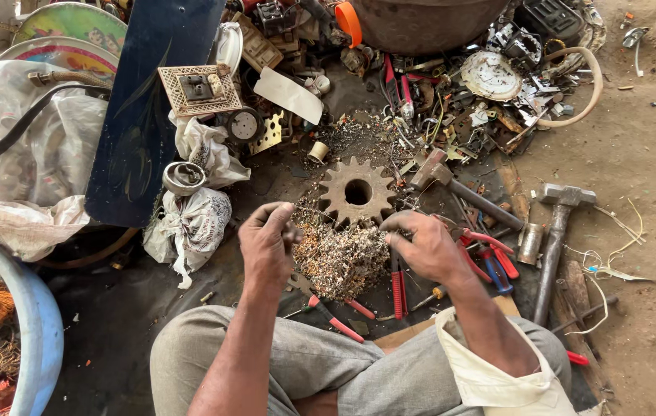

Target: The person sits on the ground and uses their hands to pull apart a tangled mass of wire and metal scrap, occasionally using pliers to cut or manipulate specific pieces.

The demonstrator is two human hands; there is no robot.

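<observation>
My left hand (266, 243) and my right hand (422, 245) hover over a heap of small metal scraps and wire bits (341, 258) on the dark ground. Both hands have fingers curled; a thin wire seems stretched between them, pinched at each end. Just behind the heap lies a rusty toothed gear (356, 192) with a round hole. Red-handled pliers (398, 286) lie under my right hand, and another red-handled tool (335, 316) lies near my left knee.
Two hammers (555, 239) (459, 189) lie to the right, with red and blue pliers (489, 258) between them. A blue tub (31, 323) holding copper wire stands at the left. White sacks (189, 223), a dark board (150, 100) and scrap parts (489, 85) crowd the back.
</observation>
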